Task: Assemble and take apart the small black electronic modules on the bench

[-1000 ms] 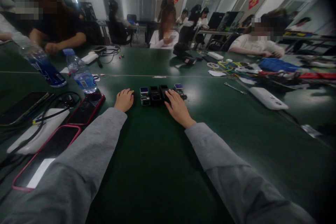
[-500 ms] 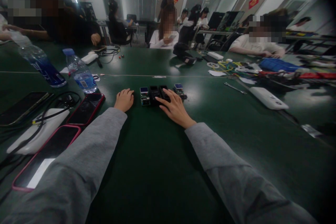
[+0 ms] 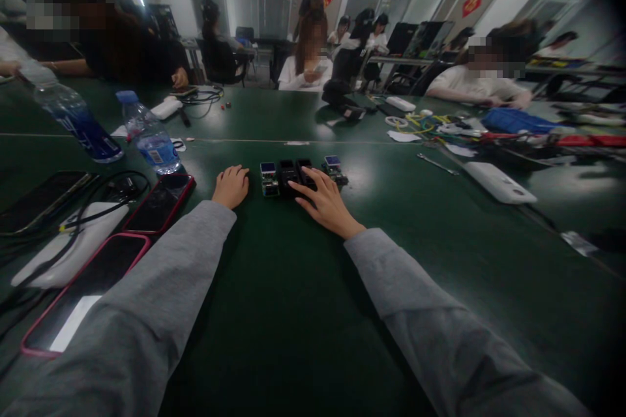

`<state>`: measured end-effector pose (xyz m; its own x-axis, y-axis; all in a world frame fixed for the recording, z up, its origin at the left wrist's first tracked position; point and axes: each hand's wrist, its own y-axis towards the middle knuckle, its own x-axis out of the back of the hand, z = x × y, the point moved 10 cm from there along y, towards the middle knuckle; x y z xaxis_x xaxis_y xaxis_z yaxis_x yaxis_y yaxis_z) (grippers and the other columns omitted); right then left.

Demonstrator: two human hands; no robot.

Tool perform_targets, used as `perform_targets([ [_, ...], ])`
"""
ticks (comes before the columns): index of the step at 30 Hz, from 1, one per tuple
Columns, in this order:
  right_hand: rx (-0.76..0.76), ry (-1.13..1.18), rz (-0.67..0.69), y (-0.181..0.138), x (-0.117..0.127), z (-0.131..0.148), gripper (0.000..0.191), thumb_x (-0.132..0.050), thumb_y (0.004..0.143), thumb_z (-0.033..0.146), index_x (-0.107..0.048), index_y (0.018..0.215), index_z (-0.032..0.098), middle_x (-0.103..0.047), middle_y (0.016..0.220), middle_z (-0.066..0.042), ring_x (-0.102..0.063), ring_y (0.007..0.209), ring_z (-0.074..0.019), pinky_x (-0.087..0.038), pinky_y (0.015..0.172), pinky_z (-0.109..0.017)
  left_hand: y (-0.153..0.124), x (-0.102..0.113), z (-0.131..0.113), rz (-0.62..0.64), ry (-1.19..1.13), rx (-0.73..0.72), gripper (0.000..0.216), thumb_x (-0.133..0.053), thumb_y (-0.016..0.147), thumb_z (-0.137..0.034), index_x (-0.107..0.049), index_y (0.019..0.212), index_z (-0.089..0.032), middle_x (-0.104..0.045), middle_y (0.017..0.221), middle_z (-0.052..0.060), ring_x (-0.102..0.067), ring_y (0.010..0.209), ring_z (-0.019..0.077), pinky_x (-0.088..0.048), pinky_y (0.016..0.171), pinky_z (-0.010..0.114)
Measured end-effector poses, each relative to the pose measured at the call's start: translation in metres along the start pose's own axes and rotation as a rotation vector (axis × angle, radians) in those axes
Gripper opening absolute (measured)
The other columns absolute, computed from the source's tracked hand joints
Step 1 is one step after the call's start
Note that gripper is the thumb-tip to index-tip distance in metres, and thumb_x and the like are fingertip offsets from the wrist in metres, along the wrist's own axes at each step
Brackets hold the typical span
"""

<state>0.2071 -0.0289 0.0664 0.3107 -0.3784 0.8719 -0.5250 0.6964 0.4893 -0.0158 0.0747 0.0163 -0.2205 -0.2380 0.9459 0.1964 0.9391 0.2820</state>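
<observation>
My left hand [image 3: 231, 187] rests palm down on the green tabletop [image 3: 283, 287], holding nothing, its fingers loosely extended. To its right stands a row of small electronic items: a circuit board with a small screen [image 3: 268, 179], a black case [image 3: 287, 172], a second black case [image 3: 304, 166] and another circuit board with a screen [image 3: 334, 169]. My right hand [image 3: 325, 203] lies over the front of the black cases with its fingers spread. Its fingertips reach the cases and partly hide them; whether they press on them I cannot tell.
At left are a red-edged phone [image 3: 160, 203], a pink-edged phone [image 3: 88, 293], a white power bank [image 3: 73, 244], cables and a water bottle [image 3: 151, 137]. Rightward lie a wrench [image 3: 437, 164], another white power bank [image 3: 499, 182] and tangled wires [image 3: 430, 124]. Several people sit beyond.
Both of my hands and the row of electronics stay in place. At the far left, the person across the table has shifted slightly.
</observation>
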Motion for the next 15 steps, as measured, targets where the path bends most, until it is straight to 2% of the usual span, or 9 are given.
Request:
perform_targets([
  [6, -0.004, 0.017, 0.011, 0.0, -0.001, 0.001, 0.044, -0.047, 0.103, 0.042, -0.041, 0.146, 0.036, -0.021, 0.159, -0.003, -0.021, 0.146, -0.0293, -0.033, 0.115, -0.053, 0.0, 0.001, 0.0, -0.008, -0.012, -0.003, 0.043, -0.035, 0.099, -0.029, -0.054, 0.136, -0.018, -0.051, 0.146, 0.013, -0.043, 0.137, 0.028, -0.035, 0.113, 0.053],
  [9, -0.031, 0.031, -0.007, 0.0, 0.0, -0.003, 0.048, -0.046, 0.103, 0.044, -0.035, 0.149, 0.036, -0.022, 0.159, -0.004, -0.021, 0.146, -0.0296, -0.032, 0.117, -0.052, -0.001, 0.002, 0.0, -0.012, -0.018, -0.009, 0.042, -0.036, 0.099, -0.029, -0.054, 0.135, -0.018, -0.052, 0.146, 0.013, -0.044, 0.137, 0.028, -0.036, 0.113, 0.052],
  [12, -0.163, 0.051, -0.111, -0.001, 0.008, -0.019, 0.052, -0.043, 0.102, 0.046, -0.032, 0.151, 0.031, -0.028, 0.155, -0.008, -0.026, 0.143, -0.032, -0.032, 0.115, -0.055, -0.001, 0.003, -0.002, -0.019, -0.017, -0.015, 0.042, -0.037, 0.098, -0.028, -0.055, 0.134, -0.019, -0.052, 0.145, 0.013, -0.044, 0.136, 0.0281, -0.036, 0.112, 0.053],
  [15, -0.276, 0.045, -0.2, -0.005, 0.013, -0.035, 0.043, -0.041, 0.103, 0.046, -0.046, 0.141, 0.027, -0.037, 0.147, -0.011, -0.033, 0.138, -0.033, -0.035, 0.112, -0.057, -0.001, 0.005, -0.002, -0.027, -0.016, -0.009, 0.041, -0.037, 0.098, -0.028, -0.056, 0.134, -0.02, -0.053, 0.144, 0.013, -0.045, 0.135, 0.028, -0.037, 0.112, 0.053],
])
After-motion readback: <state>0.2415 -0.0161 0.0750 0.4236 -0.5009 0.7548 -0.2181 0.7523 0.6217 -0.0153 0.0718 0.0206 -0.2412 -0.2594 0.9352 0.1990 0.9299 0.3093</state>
